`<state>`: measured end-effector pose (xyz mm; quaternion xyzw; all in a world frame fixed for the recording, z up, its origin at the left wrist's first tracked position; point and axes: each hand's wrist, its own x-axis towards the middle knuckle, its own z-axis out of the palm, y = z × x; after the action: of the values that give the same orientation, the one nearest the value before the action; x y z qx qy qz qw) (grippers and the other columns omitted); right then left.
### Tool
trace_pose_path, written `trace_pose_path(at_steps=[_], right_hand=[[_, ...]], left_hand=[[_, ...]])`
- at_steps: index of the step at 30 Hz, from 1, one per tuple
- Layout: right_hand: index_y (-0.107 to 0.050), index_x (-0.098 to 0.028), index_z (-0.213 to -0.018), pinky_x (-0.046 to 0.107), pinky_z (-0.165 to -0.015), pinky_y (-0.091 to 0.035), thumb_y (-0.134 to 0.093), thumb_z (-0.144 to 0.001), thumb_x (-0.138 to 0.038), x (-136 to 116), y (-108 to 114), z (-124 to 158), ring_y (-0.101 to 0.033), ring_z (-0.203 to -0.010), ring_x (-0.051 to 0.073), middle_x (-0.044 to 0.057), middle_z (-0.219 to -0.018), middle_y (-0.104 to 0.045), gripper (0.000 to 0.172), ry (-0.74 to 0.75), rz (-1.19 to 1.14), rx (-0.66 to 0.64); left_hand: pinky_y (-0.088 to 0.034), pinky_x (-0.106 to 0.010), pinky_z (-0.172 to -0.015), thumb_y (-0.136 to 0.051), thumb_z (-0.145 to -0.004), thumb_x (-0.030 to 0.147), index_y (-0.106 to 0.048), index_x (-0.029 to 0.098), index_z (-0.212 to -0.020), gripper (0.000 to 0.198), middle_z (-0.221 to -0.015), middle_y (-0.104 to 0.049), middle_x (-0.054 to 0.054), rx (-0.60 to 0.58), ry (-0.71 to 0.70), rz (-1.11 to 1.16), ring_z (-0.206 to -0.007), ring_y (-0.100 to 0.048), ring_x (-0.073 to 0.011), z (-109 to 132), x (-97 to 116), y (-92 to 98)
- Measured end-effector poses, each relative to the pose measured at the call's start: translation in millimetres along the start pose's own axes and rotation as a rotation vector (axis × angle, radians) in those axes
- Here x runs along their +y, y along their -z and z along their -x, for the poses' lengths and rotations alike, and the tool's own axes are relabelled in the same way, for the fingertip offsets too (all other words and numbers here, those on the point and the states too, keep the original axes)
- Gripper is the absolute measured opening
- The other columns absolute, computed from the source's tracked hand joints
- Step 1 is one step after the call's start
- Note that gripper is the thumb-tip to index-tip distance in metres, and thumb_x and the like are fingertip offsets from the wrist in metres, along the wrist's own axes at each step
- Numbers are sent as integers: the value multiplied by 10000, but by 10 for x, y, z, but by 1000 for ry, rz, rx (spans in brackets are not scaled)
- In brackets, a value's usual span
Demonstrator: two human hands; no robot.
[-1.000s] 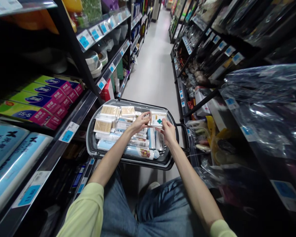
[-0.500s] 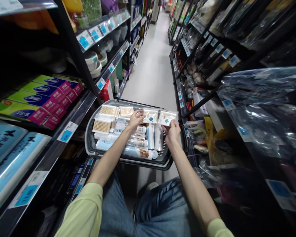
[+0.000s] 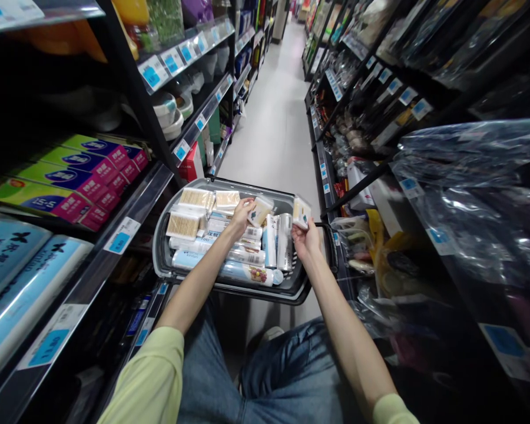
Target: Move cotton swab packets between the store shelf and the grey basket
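Note:
My left hand (image 3: 244,213) pinches a small clear packet (image 3: 260,211) with a green mark, tilted above the basket's contents. At the basket's right end, my right hand (image 3: 307,237) grips a similar packet (image 3: 301,212), held nearly upright. The two packets are apart. Below them is a grey basket (image 3: 159,238). Packs of thin wooden sticks (image 3: 183,225) lie on its left side. Blue and white rolls (image 3: 242,272) lie along its front, and a silvery roll (image 3: 284,241) stands lengthwise between my hands.
Shelves line both sides of a pale aisle floor (image 3: 274,112). At left are pink and green boxes (image 3: 77,182) and large blue rolls (image 3: 30,300). Plastic-wrapped goods (image 3: 477,153) bulge from the right shelf. My knees are under the basket.
The two packets were side by side and flat; now they are apart and tilted, the left one angled down, the right one turned more upright. The basket has hardly moved.

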<state>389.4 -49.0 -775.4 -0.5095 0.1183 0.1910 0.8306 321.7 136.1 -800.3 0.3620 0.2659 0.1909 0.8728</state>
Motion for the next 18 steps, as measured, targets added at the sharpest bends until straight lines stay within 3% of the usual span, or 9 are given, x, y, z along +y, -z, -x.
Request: trace_pose_path(at_steps=[4, 8, 13, 18], right_hand=[[-513, -209, -689, 123, -328, -283, -543, -944, -267, -70, 19, 88, -276, -340, 54, -107, -457, -301, 263, -156, -60, -268], [-582, -208, -715, 131, -337, -279, -492, -928, -165, -141, 43, 204, -196, -372, 71, -95, -502, -236, 236, -135, -148, -438], [-575, -266, -706, 194, -321, -260, -538, -934, -225, -186, 42, 251, -128, -399, 104, -82, -571, -183, 235, -47, -64, -454], [-580, -249, -706, 180, -321, -273, -512, -946, -204, -196, 29, 234, -137, -399, 103, -83, -562, -195, 253, -83, -108, -453]], left_hand=[[-270, -216, -463, -577, -924, 264, -558, 193, -864, 94, -665, -496, 21, -102, 47, 34, -443, -320, -63, 94, 100, 61], [-261, -228, -446, -487, -969, 236, -600, 195, -915, 132, -603, -317, 49, -302, 82, 140, -420, -180, -69, 234, 214, 108], [-148, -215, -385, -406, -1028, 273, -532, 195, -817, 258, -614, -210, 62, -372, 153, 130, -433, -54, -70, 308, 298, 81], [-184, -202, -389, -408, -1032, 289, -534, 191, -793, 287, -598, -231, 56, -369, 149, 138, -430, -124, -71, 339, 297, 34]])
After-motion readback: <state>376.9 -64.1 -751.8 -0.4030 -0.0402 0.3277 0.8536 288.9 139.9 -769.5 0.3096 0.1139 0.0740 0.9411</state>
